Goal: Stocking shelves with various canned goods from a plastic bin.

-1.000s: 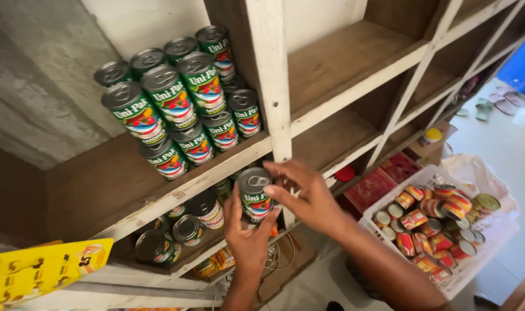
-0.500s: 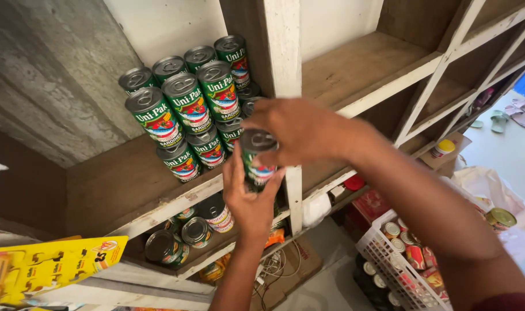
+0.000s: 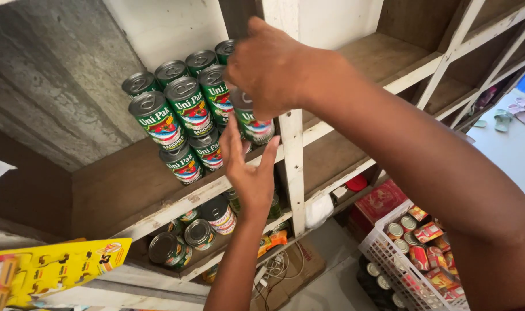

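Green can [image 3: 252,122] sits in the right hand's [image 3: 269,66] closed grip from above, while the left hand [image 3: 248,170] lies flat and open against its underside. It hangs just beside stacked cans [image 3: 179,109] on a wooden shelf [image 3: 118,190] before a white post [image 3: 291,161]. The right hand's fingers hide the can's top.

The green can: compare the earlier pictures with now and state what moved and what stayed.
The green can rose from below the shelf edge up to the stacked cans, carried by the right hand, with the left hand beneath. The stack and the white basket stayed put.
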